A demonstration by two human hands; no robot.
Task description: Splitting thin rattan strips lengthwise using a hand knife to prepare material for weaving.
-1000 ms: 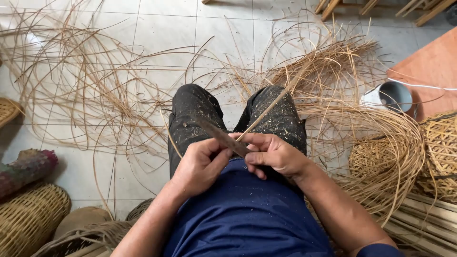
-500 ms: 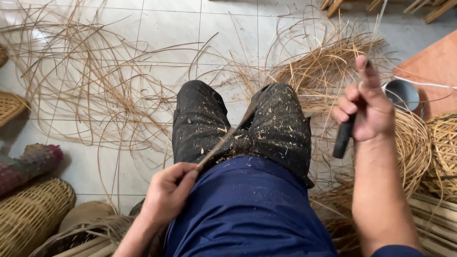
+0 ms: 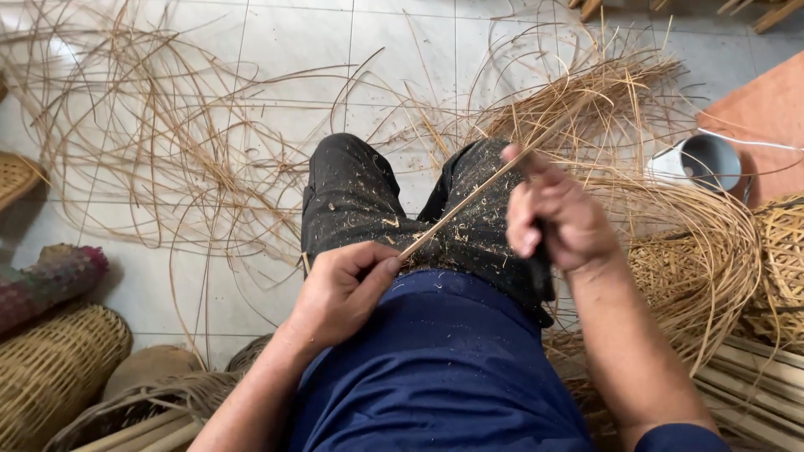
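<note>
I sit with my legs in dark, shaving-flecked trousers [image 3: 360, 201] stretched over a tiled floor. My left hand [image 3: 343, 289] pinches the near end of a long thin cane strip [image 3: 469, 197] over my lap. The strip runs up and to the right toward a heap of cane. My right hand [image 3: 557, 213] is closed around a dark-handled knife [image 3: 543, 244], mostly hidden in the fist, and its thumb rests on the strip farther along. The blade is out of sight.
Loose cane strips [image 3: 193, 159] sprawl over the floor ahead and to the left. Woven baskets stand at the lower left [image 3: 50, 377] and at the right [image 3: 783, 251]. A grey cup [image 3: 708, 159] lies beside an orange mat [image 3: 762, 109]. Cane sticks [image 3: 754, 385] lie at the lower right.
The hands were together at my lap. My right hand swung out to the right with the knife, then came back onto the strip. My left hand kept the strip's end.
</note>
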